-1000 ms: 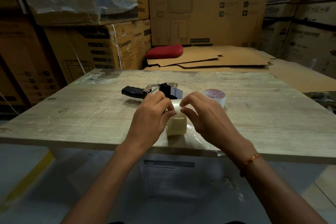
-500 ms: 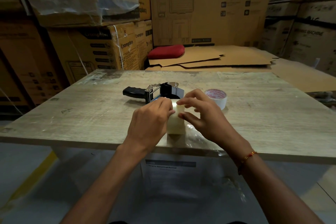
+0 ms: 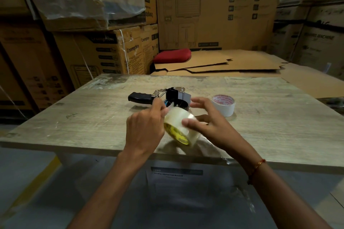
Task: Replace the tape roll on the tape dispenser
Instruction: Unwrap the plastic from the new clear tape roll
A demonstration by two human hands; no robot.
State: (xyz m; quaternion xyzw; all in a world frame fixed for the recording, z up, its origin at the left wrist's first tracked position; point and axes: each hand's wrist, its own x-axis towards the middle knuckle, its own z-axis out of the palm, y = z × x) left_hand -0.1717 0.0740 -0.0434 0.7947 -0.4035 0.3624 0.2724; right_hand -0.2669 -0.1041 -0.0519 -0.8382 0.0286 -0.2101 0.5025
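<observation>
Stacked cardboard boxes (image 3: 104, 55) behind table (image 3: 279, 117)

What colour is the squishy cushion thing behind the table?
The cushion is red, lying on the flattened cardboard behind the table. It shows in the head view, the only one.

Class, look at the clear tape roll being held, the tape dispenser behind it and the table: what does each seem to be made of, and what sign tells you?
Clear tape roll: glossy see-through plastic film; the yellow printed core shows through, probably card.
Tape dispenser: black matte handle, likely plastic or rubber, with shiny metal plates.
Table: pale wood-grain board, matte and scuffed; possibly laminate.
</observation>
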